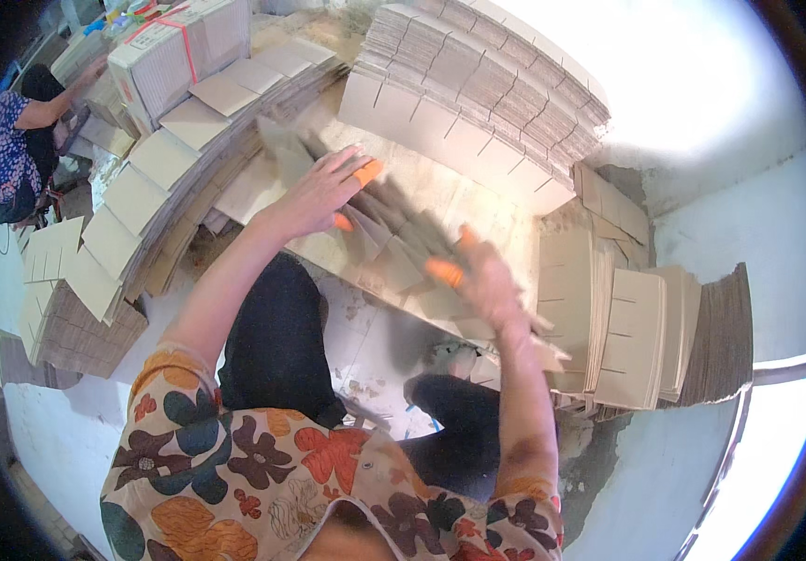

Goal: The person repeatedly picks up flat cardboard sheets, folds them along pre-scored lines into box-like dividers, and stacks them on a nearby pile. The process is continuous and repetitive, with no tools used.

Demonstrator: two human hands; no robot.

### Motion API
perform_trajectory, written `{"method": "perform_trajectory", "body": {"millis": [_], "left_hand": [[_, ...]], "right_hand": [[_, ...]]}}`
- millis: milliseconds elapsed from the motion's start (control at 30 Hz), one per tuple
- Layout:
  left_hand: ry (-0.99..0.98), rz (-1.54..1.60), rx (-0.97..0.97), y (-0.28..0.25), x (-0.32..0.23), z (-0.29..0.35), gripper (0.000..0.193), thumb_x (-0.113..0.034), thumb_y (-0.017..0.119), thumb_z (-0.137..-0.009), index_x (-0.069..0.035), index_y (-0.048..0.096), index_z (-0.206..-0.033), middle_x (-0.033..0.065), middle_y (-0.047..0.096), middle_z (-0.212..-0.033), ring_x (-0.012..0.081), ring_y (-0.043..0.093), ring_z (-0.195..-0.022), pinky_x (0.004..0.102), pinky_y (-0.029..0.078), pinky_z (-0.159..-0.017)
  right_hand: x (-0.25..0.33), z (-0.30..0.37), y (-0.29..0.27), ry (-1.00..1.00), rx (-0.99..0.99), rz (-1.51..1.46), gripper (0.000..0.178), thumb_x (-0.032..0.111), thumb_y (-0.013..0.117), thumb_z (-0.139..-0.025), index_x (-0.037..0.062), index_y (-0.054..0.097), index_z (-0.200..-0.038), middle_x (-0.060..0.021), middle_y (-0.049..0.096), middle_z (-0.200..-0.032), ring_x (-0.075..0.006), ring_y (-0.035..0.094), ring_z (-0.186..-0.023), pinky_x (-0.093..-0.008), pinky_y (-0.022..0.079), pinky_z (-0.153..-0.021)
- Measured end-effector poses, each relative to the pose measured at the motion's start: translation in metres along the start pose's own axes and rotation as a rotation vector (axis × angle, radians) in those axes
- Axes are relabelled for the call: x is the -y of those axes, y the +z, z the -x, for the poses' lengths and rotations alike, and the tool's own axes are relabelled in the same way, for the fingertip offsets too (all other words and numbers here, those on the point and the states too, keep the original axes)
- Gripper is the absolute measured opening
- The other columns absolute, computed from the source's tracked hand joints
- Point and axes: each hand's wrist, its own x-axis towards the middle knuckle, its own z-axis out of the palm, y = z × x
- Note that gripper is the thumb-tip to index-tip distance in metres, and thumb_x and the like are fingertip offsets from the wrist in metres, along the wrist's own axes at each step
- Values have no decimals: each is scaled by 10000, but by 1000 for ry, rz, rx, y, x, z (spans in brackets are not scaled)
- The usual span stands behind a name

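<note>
On the pale board in front of me lie slotted cardboard dividers, blurred by motion and slanting from far left to near right. My left hand grips their far-left part, thumb on the near side and fingers across the top. Farther right, my right hand is smeared by motion; its thumb and fingers close about the dividers. Orange finger covers sit on digits of both hands. How the pieces fit together between my hands is too blurred to tell.
A tall stack of slotted cardboard sheets stands behind the board. More upright sheets are at the right. At the left, a row of cardboard pieces curves past a strapped box. Another person works at the far left.
</note>
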Motion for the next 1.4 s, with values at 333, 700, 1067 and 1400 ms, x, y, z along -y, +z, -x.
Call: {"method": "perform_trajectory", "body": {"millis": [333, 700, 1067, 1400], "left_hand": [[312, -128, 374, -56, -18, -14, 321, -56, 563, -777, -57, 563, -1098, 122, 594, -954, 309, 582, -895, 402, 477, -780], [-194, -687, -226, -124, 70, 127, 415, -6, 499, -787, 44, 499, -1199, 162, 546, -978, 305, 570, -913, 380, 489, -747], [-368, -561, 160, -91, 198, 188, 264, -57, 633, -745, 1, 592, -1000, 202, 606, -977, 386, 588, -934, 466, 482, -784], [-225, -402, 18, -85, 82, 113, 259, -198, 704, -768, 11, 623, -898, 178, 633, -838, 368, 613, -831, 449, 489, -716]], "right_hand": [[54, 38, -17, -325, -201, 319, 330, 39, 572, -693, -5, 600, -1019, -106, 559, -839, -263, 554, -844, -397, 472, -732], [18, 93, -62, -173, -509, 504, 410, 68, 579, -726, 9, 601, -1131, -111, 549, -1098, -277, 532, -1030, -391, 431, -834], [-157, 224, -49, 460, -521, 658, 209, 76, 568, -741, 58, 594, -947, -122, 571, -976, -300, 537, -938, -424, 439, -788], [-192, 194, -44, 876, -330, 550, 403, 310, 706, -766, 41, 543, -1018, -147, 586, -1007, -319, 543, -1015, -445, 467, -798]]}}
